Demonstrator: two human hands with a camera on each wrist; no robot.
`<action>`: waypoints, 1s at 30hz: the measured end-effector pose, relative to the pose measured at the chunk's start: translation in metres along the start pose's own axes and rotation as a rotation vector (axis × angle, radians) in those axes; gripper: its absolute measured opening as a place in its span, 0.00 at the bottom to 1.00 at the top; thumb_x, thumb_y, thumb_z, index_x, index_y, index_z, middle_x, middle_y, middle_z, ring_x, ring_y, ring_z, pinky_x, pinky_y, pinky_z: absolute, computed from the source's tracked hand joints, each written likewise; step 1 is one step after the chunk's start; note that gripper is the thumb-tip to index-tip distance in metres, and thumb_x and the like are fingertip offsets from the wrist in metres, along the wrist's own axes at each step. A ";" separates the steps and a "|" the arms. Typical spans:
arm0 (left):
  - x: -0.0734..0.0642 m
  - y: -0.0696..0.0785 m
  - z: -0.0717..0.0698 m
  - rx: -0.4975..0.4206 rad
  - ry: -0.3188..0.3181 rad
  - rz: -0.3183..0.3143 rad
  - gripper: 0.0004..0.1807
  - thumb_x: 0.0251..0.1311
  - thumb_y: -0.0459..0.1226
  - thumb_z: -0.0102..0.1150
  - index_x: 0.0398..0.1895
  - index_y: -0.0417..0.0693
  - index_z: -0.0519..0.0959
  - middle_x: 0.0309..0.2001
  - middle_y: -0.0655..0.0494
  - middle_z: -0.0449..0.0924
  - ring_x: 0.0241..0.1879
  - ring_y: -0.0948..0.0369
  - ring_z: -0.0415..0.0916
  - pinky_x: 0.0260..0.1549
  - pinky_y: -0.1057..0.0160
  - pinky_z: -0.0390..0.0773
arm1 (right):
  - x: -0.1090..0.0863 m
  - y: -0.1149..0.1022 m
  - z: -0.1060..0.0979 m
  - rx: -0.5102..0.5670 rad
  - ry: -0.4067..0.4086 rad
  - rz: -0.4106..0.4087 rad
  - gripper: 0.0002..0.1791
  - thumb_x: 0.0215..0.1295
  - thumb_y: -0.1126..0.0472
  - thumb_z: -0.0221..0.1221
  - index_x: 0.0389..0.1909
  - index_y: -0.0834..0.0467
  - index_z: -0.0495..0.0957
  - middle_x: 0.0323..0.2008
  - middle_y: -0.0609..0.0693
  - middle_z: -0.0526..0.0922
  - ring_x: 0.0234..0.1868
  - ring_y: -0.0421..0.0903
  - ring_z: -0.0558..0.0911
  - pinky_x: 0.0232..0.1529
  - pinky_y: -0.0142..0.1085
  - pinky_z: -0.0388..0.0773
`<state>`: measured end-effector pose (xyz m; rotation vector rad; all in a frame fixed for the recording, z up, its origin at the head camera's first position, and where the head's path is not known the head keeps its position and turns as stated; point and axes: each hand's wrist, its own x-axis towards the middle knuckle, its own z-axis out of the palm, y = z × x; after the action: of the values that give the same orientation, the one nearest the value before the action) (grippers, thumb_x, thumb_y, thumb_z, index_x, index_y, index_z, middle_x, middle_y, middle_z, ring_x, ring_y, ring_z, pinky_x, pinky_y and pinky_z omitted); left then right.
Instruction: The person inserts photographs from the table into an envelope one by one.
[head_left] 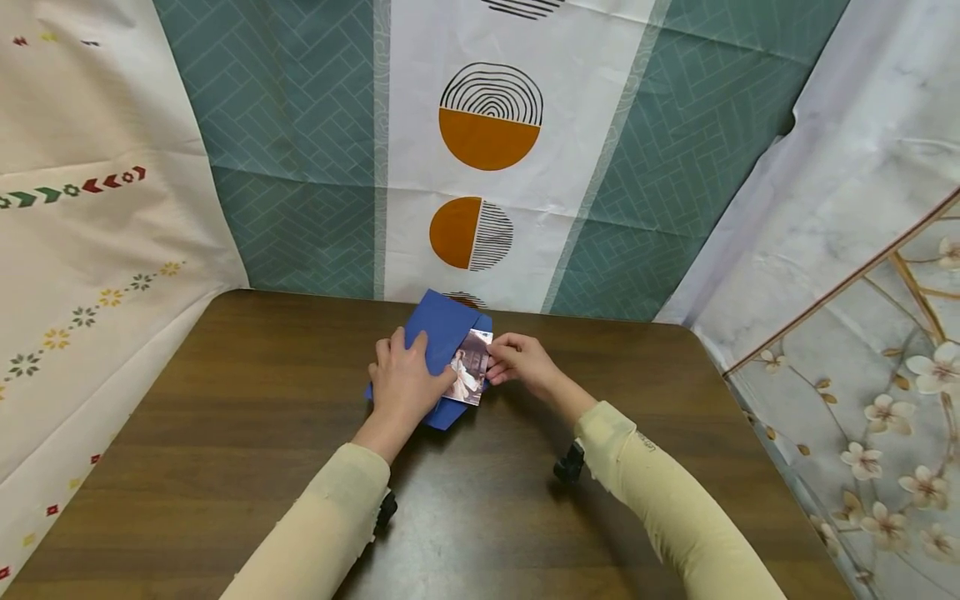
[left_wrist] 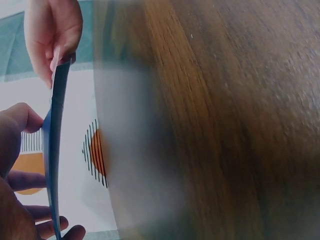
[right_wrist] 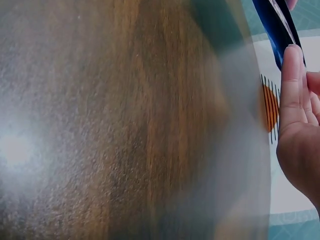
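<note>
A blue envelope [head_left: 442,321] is held up off the table, tilted, in the head view. My left hand [head_left: 405,375] grips it; in the left wrist view the thumb lies on one side of the envelope [left_wrist: 56,130] and fingers on the other. Out of its right side sticks a printed picture card [head_left: 471,367] showing a figure in white. The right edge of that card is pinched by my right hand [head_left: 521,362]. From the right wrist, the envelope [right_wrist: 275,32] appears nearly edge-on above the fingertips. How far the card reaches inside is hidden.
The brown wooden table [head_left: 262,467] spreads beneath both arms. A patterned curtain [head_left: 300,183] hangs along its back edge. Patterned cloths also hang at the left [head_left: 90,275] and right [head_left: 847,333] sides. A dark wrist device [head_left: 570,462] shows under the right sleeve.
</note>
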<state>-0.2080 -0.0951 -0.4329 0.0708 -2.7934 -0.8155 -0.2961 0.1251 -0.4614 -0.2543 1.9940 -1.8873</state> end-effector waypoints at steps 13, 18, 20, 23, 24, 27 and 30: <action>-0.001 0.004 0.000 0.014 0.009 0.014 0.42 0.62 0.55 0.69 0.74 0.39 0.75 0.75 0.31 0.64 0.71 0.33 0.61 0.58 0.28 0.72 | 0.002 -0.003 0.002 0.055 0.001 -0.009 0.05 0.80 0.70 0.55 0.43 0.65 0.78 0.29 0.52 0.86 0.27 0.43 0.89 0.32 0.37 0.88; -0.001 0.004 -0.001 0.005 0.011 0.012 0.42 0.62 0.55 0.70 0.74 0.39 0.75 0.75 0.31 0.63 0.71 0.33 0.61 0.58 0.28 0.72 | 0.005 -0.002 0.007 0.058 -0.003 -0.009 0.05 0.80 0.70 0.55 0.43 0.65 0.79 0.30 0.53 0.87 0.27 0.44 0.89 0.33 0.37 0.89; -0.001 0.004 -0.002 0.004 0.014 0.012 0.43 0.62 0.55 0.70 0.74 0.39 0.75 0.75 0.31 0.64 0.71 0.33 0.61 0.58 0.27 0.72 | 0.006 -0.003 0.009 0.055 -0.006 -0.010 0.05 0.80 0.70 0.55 0.43 0.66 0.78 0.30 0.53 0.87 0.27 0.44 0.89 0.33 0.38 0.89; -0.001 0.004 -0.002 0.001 0.017 0.013 0.43 0.62 0.55 0.71 0.74 0.40 0.75 0.75 0.31 0.64 0.71 0.33 0.61 0.58 0.27 0.72 | 0.006 -0.003 0.012 0.053 -0.008 -0.011 0.05 0.81 0.69 0.55 0.44 0.67 0.78 0.30 0.53 0.87 0.28 0.44 0.90 0.33 0.38 0.89; -0.001 0.003 -0.002 -0.001 0.017 0.012 0.43 0.62 0.56 0.71 0.74 0.40 0.75 0.75 0.31 0.64 0.71 0.33 0.61 0.59 0.27 0.72 | 0.006 -0.003 0.013 0.054 -0.007 -0.009 0.05 0.81 0.68 0.55 0.44 0.67 0.78 0.30 0.53 0.87 0.28 0.44 0.90 0.33 0.38 0.89; 0.000 0.002 -0.003 -0.010 0.017 0.009 0.43 0.61 0.55 0.71 0.74 0.40 0.75 0.75 0.31 0.65 0.71 0.34 0.61 0.59 0.27 0.72 | 0.006 -0.003 0.012 0.056 -0.001 -0.002 0.06 0.81 0.67 0.56 0.45 0.67 0.79 0.30 0.53 0.87 0.28 0.45 0.90 0.34 0.38 0.89; -0.001 0.001 -0.003 -0.016 0.015 0.002 0.43 0.61 0.55 0.71 0.74 0.40 0.75 0.75 0.31 0.65 0.71 0.34 0.61 0.59 0.27 0.72 | 0.006 -0.003 0.012 0.049 0.005 0.007 0.06 0.81 0.67 0.56 0.46 0.67 0.79 0.31 0.54 0.87 0.28 0.45 0.90 0.34 0.38 0.89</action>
<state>-0.2064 -0.0962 -0.4299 0.0714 -2.7724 -0.8335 -0.2971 0.1120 -0.4600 -0.2297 1.9466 -1.9314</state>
